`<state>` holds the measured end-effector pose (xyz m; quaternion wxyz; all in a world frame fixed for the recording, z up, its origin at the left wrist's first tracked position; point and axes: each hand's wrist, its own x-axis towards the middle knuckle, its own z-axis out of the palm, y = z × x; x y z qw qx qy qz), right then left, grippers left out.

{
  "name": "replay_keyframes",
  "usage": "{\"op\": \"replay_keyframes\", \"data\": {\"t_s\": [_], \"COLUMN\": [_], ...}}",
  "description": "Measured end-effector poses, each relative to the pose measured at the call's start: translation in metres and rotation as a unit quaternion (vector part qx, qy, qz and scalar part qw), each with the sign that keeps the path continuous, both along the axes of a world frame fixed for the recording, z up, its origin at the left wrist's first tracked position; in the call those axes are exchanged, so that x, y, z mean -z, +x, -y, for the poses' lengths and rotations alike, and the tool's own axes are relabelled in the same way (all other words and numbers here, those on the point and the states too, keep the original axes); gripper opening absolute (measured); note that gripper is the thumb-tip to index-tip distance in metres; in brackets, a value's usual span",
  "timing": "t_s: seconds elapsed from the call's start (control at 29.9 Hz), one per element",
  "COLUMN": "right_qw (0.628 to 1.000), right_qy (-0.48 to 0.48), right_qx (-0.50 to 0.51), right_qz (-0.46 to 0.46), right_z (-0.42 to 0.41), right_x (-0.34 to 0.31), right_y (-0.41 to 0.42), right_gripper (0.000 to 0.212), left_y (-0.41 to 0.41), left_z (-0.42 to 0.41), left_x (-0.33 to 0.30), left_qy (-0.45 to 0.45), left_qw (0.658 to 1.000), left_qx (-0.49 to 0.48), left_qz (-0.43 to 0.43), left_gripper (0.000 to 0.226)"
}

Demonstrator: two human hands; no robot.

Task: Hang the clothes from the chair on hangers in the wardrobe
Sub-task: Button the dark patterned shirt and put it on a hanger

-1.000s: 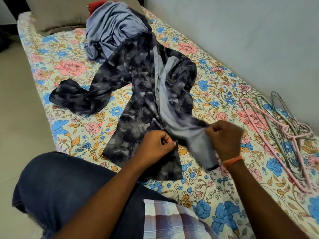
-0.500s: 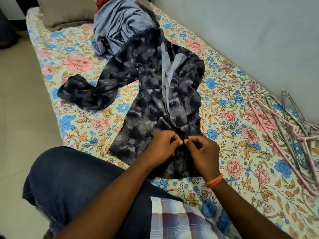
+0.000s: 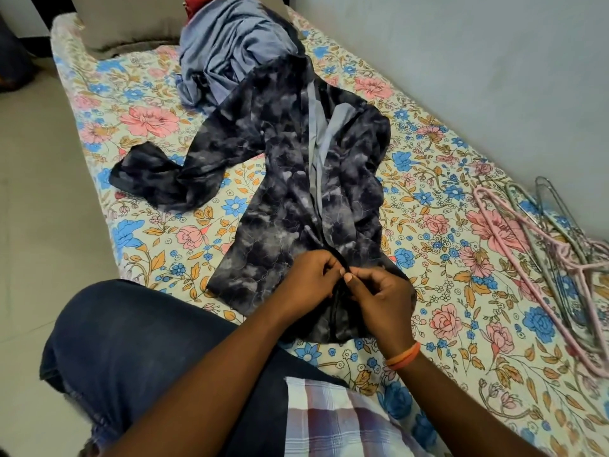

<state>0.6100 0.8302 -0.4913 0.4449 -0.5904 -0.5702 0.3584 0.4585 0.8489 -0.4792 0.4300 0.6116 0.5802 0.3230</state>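
Here the dark patterned shirt (image 3: 296, 179) lies lengthwise on the flowered bed (image 3: 158, 252), hem toward the person, collar pointing away. The left hand (image 3: 313, 278) and right hand (image 3: 382, 301) pinch its front edges together. Hangers (image 3: 540, 245) lie rightmost.

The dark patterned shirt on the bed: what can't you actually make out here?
- Dark patterned shirt, head view: the spot where both hands pinch its front edges is covered by the left hand and right hand.
- Blue-grey garment: bunched, its type unclear.
- Red item: cut off by the top edge.
- Hangers: tangled, their number unclear.
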Motion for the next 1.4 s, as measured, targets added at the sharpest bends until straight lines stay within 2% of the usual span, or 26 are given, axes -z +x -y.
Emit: {"op": "replay_keyframes", "data": {"t_s": [0.17,0.33,0.6,0.87,1.0,1.14,1.27,1.4], "right_qw": [0.996,0.986,0.987,0.992,0.979,0.937,0.95,0.93], "right_qy": [-0.035,-0.076,-0.081,-0.063,-0.107,-0.212,-0.216,-0.234], "right_qx": [-0.01,-0.008,0.012,0.011,0.0,0.01,0.001,-0.013], "right_qz": [-0.079,-0.147,-0.136,-0.111,-0.176,-0.279,-0.228,-0.284], "right_z": [0.003,-0.001,-0.006,-0.008,-0.007,-0.009,-0.008,-0.01], "right_x": [0.003,-0.003,0.001,0.003,-0.001,-0.004,-0.006,-0.005], "right_y": [-0.002,0.0,-0.003,-0.005,-0.006,-0.006,-0.007,-0.006], "right_gripper": [0.026,0.013,0.011,0.01,0.013,0.013,0.014,0.024], "left_y": [-0.002,-0.003,-0.002,-0.004,-0.005,-0.003,0.001,-0.003], "left_z": [-0.001,0.001,-0.001,-0.002,-0.006,-0.005,-0.004,-0.006], "left_x": [-0.001,-0.003,-0.005,-0.004,-0.002,-0.002,0.0,-0.002], "left_qy": [0.0,-0.02,-0.087,-0.059,-0.08,-0.063,-0.053,-0.053], "left_qw": [1.0,1.0,0.992,0.996,0.995,0.997,0.995,0.997], "left_qx": [-0.013,-0.011,-0.037,-0.028,-0.035,-0.017,-0.001,0.004], "left_qz": [-0.001,0.013,0.084,0.055,0.056,-0.042,-0.087,-0.059], "left_gripper": [0.018,0.016,0.022,0.014,0.018,0.025,0.027,0.027]}}
